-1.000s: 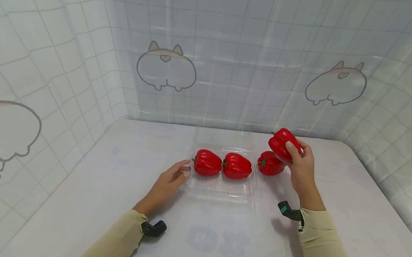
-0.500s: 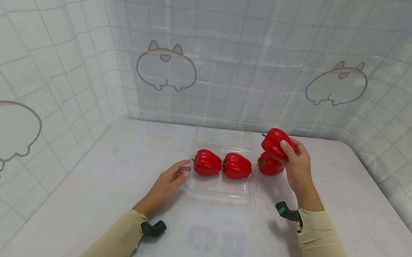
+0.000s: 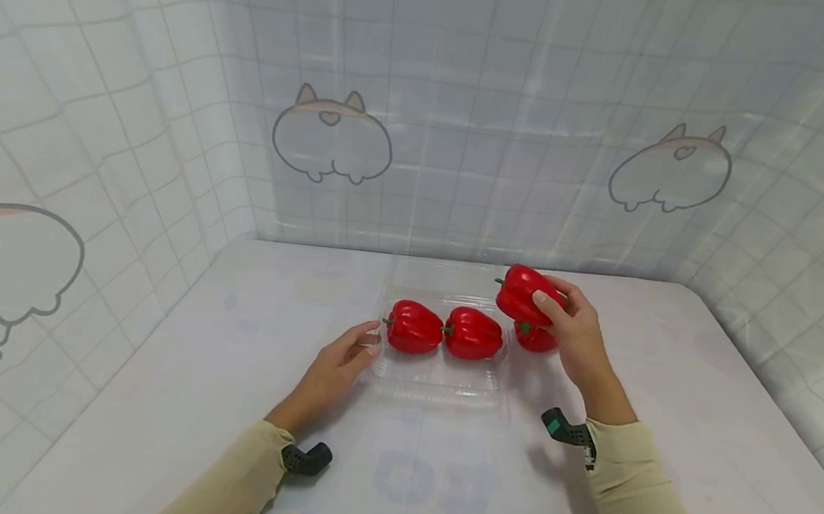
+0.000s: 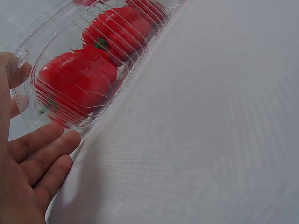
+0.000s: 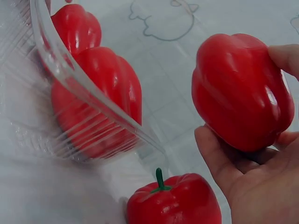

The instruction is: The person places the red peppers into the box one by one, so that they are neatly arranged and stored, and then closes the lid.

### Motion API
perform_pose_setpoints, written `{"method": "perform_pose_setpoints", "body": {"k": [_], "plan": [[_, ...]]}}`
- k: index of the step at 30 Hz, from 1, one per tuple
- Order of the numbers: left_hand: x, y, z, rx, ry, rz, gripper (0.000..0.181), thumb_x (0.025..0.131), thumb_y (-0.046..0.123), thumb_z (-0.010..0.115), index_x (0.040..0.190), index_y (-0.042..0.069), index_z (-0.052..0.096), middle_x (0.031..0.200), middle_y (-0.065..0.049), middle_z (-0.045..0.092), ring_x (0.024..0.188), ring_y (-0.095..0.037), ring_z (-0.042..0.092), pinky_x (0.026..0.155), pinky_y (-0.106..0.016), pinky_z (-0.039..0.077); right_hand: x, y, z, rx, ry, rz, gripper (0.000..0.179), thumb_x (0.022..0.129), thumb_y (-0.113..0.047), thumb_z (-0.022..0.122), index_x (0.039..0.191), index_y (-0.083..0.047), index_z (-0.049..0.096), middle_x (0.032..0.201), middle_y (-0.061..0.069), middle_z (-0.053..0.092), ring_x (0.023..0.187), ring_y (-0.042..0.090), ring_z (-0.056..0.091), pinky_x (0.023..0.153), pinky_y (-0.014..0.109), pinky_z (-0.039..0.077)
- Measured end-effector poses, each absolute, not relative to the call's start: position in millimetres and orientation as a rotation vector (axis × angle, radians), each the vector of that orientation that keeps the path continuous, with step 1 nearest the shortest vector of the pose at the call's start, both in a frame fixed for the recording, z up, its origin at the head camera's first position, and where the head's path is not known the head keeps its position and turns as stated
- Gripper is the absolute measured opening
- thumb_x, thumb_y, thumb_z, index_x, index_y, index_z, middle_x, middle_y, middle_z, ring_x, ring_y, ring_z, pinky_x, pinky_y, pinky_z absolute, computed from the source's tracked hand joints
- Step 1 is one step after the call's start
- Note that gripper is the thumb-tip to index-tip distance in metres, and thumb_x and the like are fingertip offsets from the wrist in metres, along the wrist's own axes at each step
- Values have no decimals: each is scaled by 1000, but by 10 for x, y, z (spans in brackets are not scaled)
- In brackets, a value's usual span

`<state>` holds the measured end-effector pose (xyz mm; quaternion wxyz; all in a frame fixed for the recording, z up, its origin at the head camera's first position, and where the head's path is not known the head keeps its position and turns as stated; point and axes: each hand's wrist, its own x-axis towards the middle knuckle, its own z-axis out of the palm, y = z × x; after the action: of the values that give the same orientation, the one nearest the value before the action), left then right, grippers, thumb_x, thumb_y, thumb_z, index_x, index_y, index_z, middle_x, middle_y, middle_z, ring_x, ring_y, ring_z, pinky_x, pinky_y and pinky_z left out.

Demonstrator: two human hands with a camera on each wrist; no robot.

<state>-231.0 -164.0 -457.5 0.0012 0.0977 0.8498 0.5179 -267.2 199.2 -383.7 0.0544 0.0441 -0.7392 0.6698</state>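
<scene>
My right hand [image 3: 576,331] grips a red bell pepper [image 3: 523,294], its green stem pointing left, in the air over the container's back right corner. The thumb lies on its near side, and in the right wrist view fingers [image 5: 219,161] curl beneath it. Two more red bell peppers, the left one [image 3: 414,328] and the right one [image 3: 474,334], lie in a clear plastic clamshell container [image 3: 437,375] with its lid folded back. A further pepper [image 3: 535,339] sits just right of it, partly hidden. My left hand [image 3: 330,374] rests at the container's left end, fingers [image 4: 49,158] nearly straight beside its wall.
The container's transparent lid [image 3: 443,275] lies flat behind it. A white covered table [image 3: 265,292] carries everything, and a grid-patterned curtain [image 3: 463,128] with cartoon animals stands around the back and sides. Both wrists wear a small black camera.
My right hand has moved left with the held pepper, from above the loose pepper to the container's back right corner, and lowered slightly. The left hand and the container stay put.
</scene>
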Motion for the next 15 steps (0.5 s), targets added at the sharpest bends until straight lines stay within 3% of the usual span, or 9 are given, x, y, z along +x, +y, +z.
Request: {"method": "perform_pose_setpoints", "body": {"k": [9, 15], "plan": [[-2288, -1639, -4564, 292, 2675, 1609, 49, 103, 36, 55, 150, 33, 44, 138, 2, 58, 126, -21, 55, 106, -49, 44, -2664, 1946, -3838, 264, -2330, 1999, 73, 94, -38, 69, 153, -12, 35, 146, 14, 45, 129, 33, 45, 100, 58, 46], [-2291, -1638, -4553, 288, 2665, 1612, 47, 103, 36, 55, 149, 35, 44, 138, 3, 58, 127, -20, 54, 106, -49, 45, -2628, 1867, -3799, 345, -2413, 1972, 72, 94, -41, 69, 154, -18, 38, 144, 12, 48, 126, 33, 47, 98, 61, 47]]}}
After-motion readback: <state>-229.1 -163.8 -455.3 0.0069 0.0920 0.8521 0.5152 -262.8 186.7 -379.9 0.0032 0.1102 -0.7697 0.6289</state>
